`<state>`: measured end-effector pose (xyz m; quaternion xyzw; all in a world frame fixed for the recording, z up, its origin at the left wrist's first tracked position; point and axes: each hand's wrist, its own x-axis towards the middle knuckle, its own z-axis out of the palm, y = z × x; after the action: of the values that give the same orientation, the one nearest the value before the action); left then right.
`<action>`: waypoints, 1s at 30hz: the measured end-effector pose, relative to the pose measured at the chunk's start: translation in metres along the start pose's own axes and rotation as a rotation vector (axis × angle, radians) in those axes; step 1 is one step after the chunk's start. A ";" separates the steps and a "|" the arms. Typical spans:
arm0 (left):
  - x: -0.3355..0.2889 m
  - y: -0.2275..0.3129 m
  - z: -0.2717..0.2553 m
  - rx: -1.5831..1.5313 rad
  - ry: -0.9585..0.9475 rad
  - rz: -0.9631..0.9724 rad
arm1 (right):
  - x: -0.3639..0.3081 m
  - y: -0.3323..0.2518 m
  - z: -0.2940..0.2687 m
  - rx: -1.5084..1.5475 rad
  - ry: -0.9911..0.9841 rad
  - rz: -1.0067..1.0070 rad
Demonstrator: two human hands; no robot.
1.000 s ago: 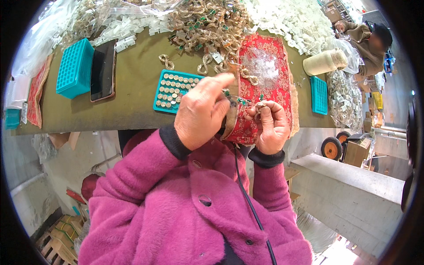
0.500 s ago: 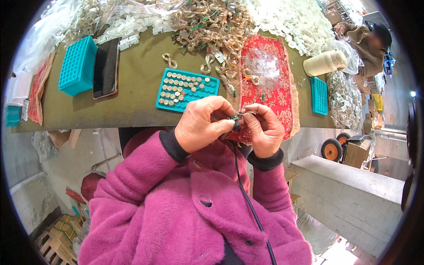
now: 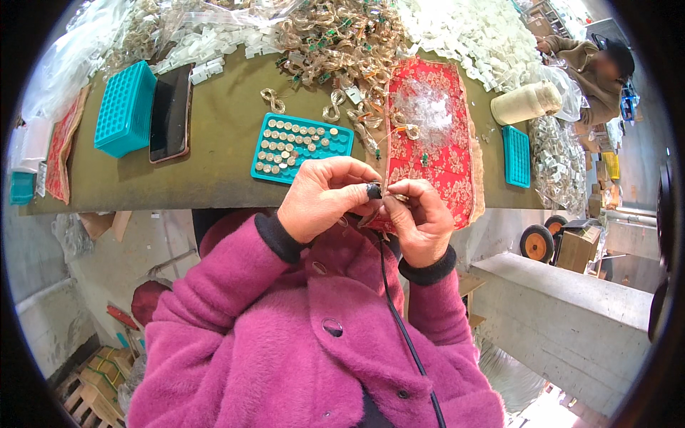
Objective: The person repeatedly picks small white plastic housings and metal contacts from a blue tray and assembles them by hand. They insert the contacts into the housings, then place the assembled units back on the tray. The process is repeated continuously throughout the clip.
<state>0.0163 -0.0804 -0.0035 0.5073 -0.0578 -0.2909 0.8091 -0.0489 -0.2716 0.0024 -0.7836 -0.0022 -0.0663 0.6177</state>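
My left hand (image 3: 317,200) and my right hand (image 3: 422,222) meet at the table's front edge, fingers closed in pinches with the tips nearly touching. A small black piece (image 3: 374,191) shows at my left thumb tip; whether it is held or worn on the thumb I cannot tell. Fingers hide most of what is between the hands. Just beyond my left hand lies a teal tray (image 3: 341,146) with round wells, many filled with silvery coin-shaped cells (image 3: 287,135). Beside my right hand is a red floral cloth (image 3: 446,182) bearing a pile of clear plastic bits (image 3: 424,107).
Coiled clear wire bundles (image 3: 335,43) with green parts heap at the back. White plastic pieces (image 3: 478,43) pile to their right. Left stand stacked teal trays (image 3: 125,110) and a dark phone-like slab (image 3: 171,114). A cream cylinder (image 3: 524,102) lies right; another person (image 3: 596,78) sits beyond.
Both hands have shifted slightly toward me. The small green part that showed between my fingers is now hidden, and the black piece sits higher, at my left thumb tip.
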 end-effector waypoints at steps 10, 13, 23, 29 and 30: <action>0.004 -0.006 0.003 -0.128 0.068 -0.066 | -0.005 -0.015 -0.005 0.324 0.109 0.124; 0.008 -0.012 0.015 0.306 0.168 0.272 | -0.004 -0.012 -0.006 0.416 0.161 0.085; -0.007 -0.003 0.012 0.430 0.067 0.272 | -0.009 -0.008 0.001 0.145 0.167 0.046; -0.015 0.000 0.000 0.768 0.063 0.706 | -0.011 -0.014 0.001 0.038 -0.013 0.063; -0.018 0.001 -0.002 0.772 0.050 0.740 | -0.012 -0.016 0.000 0.021 -0.037 0.059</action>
<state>0.0022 -0.0693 0.0002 0.7207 -0.3162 0.0683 0.6132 -0.0623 -0.2666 0.0165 -0.7780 0.0088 -0.0334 0.6274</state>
